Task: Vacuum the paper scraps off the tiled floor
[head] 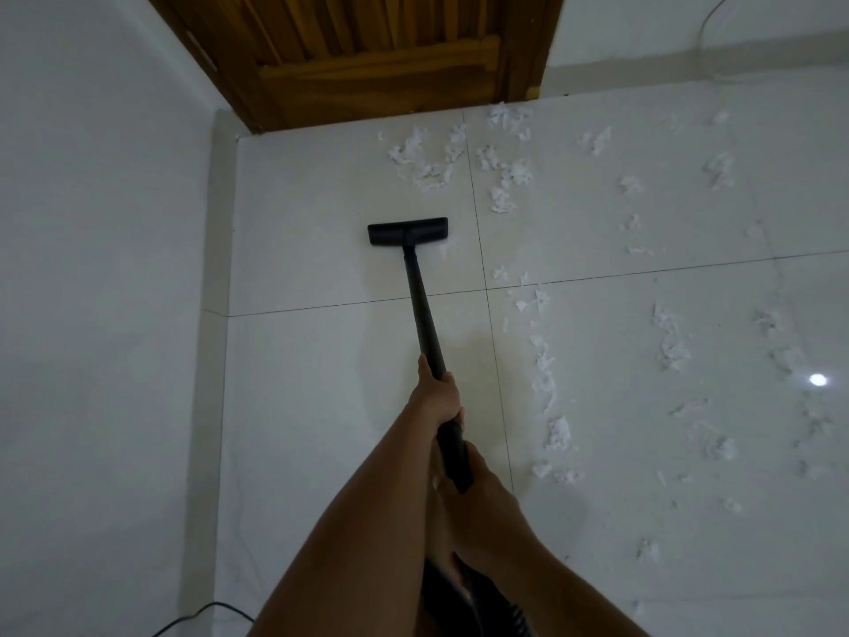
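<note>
A black vacuum wand [423, 310] runs from my hands down to a flat black floor nozzle [407, 231] resting on the white tiled floor [321, 406]. My left hand [436, 395] grips the wand higher up, fingers wrapped round it. My right hand [478, 494] grips the wand's near end just below. White paper scraps [432, 163] lie in a cluster beyond the nozzle near the door. More scraps [546, 388] trail down the floor to the right of the wand, and others [670, 342] are scattered farther right.
A wooden door [367, 57] stands closed at the far end. A white wall [101, 268] runs along the left. A black power cord [202, 618] lies at the bottom left. The vacuum hose [510, 613] shows between my forearms.
</note>
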